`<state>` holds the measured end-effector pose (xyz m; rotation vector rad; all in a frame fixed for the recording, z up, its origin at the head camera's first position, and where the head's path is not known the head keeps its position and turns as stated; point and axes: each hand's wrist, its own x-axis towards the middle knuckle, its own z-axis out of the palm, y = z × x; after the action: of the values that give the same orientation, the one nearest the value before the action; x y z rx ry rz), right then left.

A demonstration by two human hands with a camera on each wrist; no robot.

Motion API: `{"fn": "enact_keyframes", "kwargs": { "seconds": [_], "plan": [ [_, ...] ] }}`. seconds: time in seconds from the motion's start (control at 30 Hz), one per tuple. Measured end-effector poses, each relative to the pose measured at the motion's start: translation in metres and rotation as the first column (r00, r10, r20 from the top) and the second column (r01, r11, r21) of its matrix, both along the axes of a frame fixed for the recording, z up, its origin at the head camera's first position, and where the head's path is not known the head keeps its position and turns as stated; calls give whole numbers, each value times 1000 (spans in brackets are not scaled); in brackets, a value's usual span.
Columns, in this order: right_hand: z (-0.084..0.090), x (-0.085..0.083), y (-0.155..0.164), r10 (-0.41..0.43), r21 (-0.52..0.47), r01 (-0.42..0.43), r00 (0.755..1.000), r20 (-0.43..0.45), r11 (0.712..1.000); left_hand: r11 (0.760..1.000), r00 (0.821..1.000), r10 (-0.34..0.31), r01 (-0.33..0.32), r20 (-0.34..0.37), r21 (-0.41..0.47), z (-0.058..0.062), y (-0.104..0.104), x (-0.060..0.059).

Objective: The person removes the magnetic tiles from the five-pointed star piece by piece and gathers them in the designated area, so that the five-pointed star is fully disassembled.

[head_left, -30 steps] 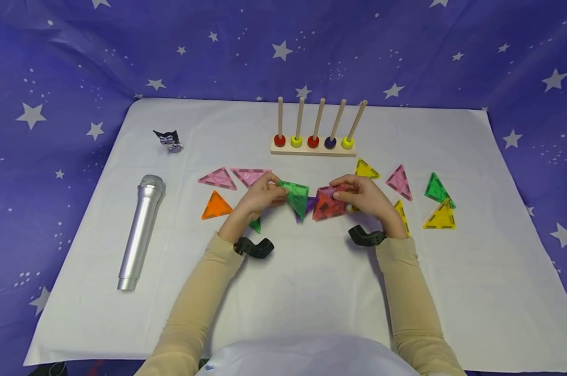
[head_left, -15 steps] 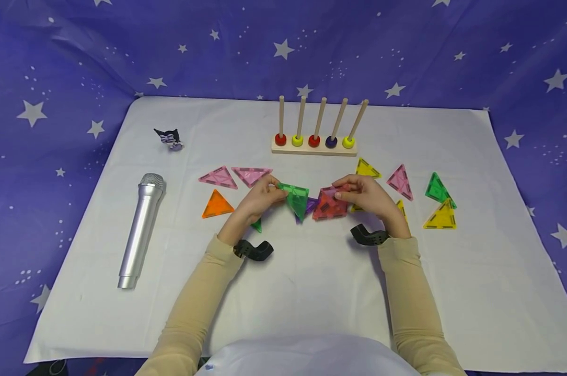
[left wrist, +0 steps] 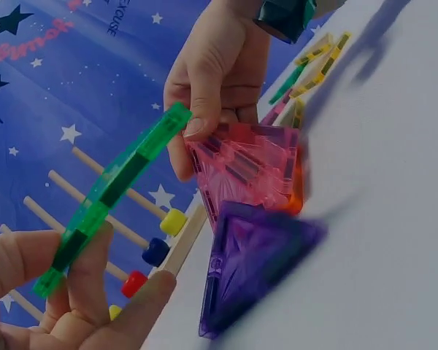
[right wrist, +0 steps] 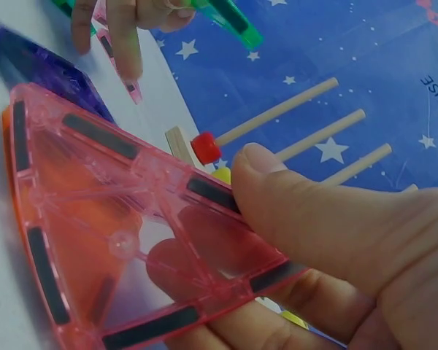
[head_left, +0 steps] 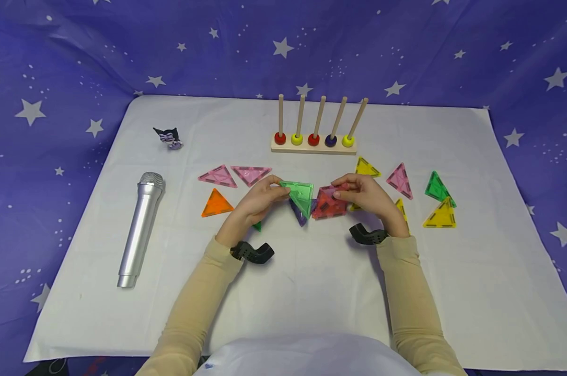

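My left hand [head_left: 262, 198] pinches a green triangular magnetic tile [head_left: 300, 192] between thumb and fingers; in the left wrist view that tile [left wrist: 124, 182] is raised and edge-on. My right hand [head_left: 367, 197] grips a red-pink magnetic tile [head_left: 329, 206] by its upper right corner. An orange tile [left wrist: 298, 195] shows behind the red-pink one. Against the red-pink tile's left side leans a purple triangular tile [left wrist: 255, 251], partly under the green tile in the head view. Whether green and purple touch, I cannot tell.
Pink tiles [head_left: 218, 176] and an orange triangle [head_left: 216, 203] lie left. Yellow [head_left: 440, 215], pink and green tiles lie right. Behind stands a wooden peg stand [head_left: 313, 148] with beads. A silver microphone [head_left: 140, 230] and a small figurine [head_left: 169, 138] are at far left.
My left hand has shifted the green tile slightly right and turned it. The purple tile has swung left and shows more below the green one. My right hand stays nearly still.
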<state>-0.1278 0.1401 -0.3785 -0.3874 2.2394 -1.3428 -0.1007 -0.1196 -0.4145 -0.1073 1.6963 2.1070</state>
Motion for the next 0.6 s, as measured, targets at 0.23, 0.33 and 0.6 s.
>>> {"fn": "enact_keyframes", "kwargs": {
  "seconds": [0.23, 0.33, 0.6],
  "plan": [
    [-6, -2, -1, 7, 18, -7, 1000, 7, 1000, 991, 998, 63, -65, -20, -120, 2, -12, 11],
    [-19, -7, 2, 9, 16, -9, 1000, 13, 1000, 977, 996, 67, -76, -53, -197, 3, -23, 21],
    [-29, -10, 8, -5, 20, 6, 1000, -29, 1000, 952, 989, 92, -121, -116, -280, 9, -72, 55]
  ]
}}
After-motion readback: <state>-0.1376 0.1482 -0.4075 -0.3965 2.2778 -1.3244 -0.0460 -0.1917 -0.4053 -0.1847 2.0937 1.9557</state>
